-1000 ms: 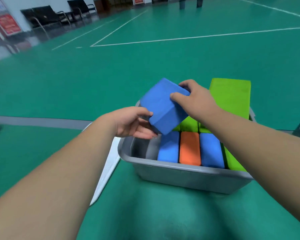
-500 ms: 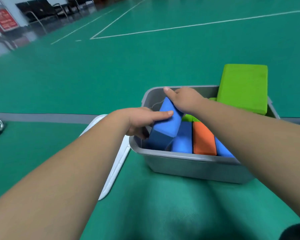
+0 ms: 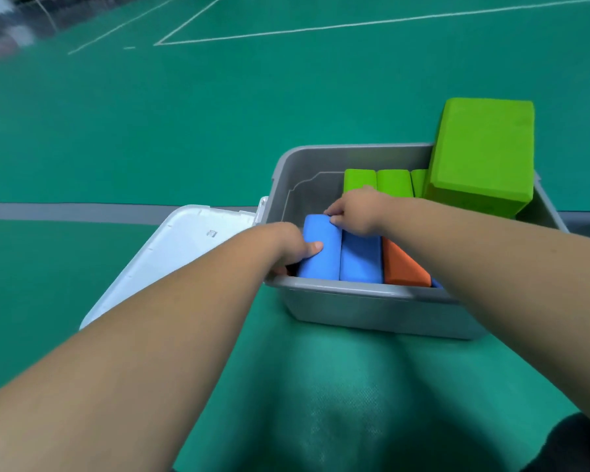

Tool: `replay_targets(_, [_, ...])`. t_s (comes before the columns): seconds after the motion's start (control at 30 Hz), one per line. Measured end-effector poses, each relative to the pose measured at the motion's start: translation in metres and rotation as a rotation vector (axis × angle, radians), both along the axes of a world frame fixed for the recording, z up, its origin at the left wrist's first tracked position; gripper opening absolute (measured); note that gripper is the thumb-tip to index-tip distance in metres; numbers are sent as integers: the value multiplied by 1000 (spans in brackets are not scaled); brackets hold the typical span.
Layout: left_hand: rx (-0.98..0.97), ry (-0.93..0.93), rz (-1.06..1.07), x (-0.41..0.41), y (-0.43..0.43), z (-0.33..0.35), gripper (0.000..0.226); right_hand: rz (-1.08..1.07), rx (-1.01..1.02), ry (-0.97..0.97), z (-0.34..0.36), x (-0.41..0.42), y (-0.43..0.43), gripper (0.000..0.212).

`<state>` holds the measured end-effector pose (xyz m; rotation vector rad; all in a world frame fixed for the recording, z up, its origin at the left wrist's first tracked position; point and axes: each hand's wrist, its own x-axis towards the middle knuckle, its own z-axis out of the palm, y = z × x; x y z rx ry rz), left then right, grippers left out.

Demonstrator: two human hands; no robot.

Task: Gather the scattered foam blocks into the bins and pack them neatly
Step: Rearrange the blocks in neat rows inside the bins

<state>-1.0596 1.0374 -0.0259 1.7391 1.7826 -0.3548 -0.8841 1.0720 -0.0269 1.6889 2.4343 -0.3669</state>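
Two hands are on one blue block (image 3: 321, 248), which stands on edge inside the grey bin (image 3: 355, 289), close to its left wall; the left hand (image 3: 292, 248) grasps the near end, thumb on the top face and fingers tucked down between block and wall; the right hand (image 3: 355, 212) curls its fingertips over the far end. Immediately right of the left thumb sits a second blue block (image 3: 360, 262), then an orange block (image 3: 402, 269); beyond the right hand stands a row of green blocks (image 3: 377, 182). Risk 1: pressing down before the left fingers are clear may trap them, or leave the block proud of its row; Risk 2: foam friction may drag the neighbouring block askew; Risk 3: the large green block (image 3: 481, 158), perched on the rim far right of the right hand, looks liable to topple if the bin is jolted. The white lid (image 3: 184, 253) lies left of the left forearm.
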Motion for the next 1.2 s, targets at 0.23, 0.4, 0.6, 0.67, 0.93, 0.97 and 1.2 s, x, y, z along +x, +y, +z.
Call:
replay_targets(0.23, [45,267,-47,31,9,-15,69,12,88,-163,-12,-5,-2,37])
replay_targets(0.4, [136,334,-129,40,12,-6,57,-31,123,-62,-5,13,-11,43])
replay_targets(0.6, [312,167,46,62,21,-4,69,-158,382,-11,28,65,-19,38])
replay_targets(0.67, [343,111,2,78,24,1,62,-228,435,-54,35,89,-24,39])
replay_targets(0.93, [404,-257,-128,154,28,9,59,-589,344,-156,37,177,-58,64])
replay_targets(0.97, [394,-310,-121,162,27,8,61,-614,317,-132,36,183,-60,66])
replay_targets(1.2, [299,-658,-77,193,26,5,51,-757,216,204,32,206,-59,76])
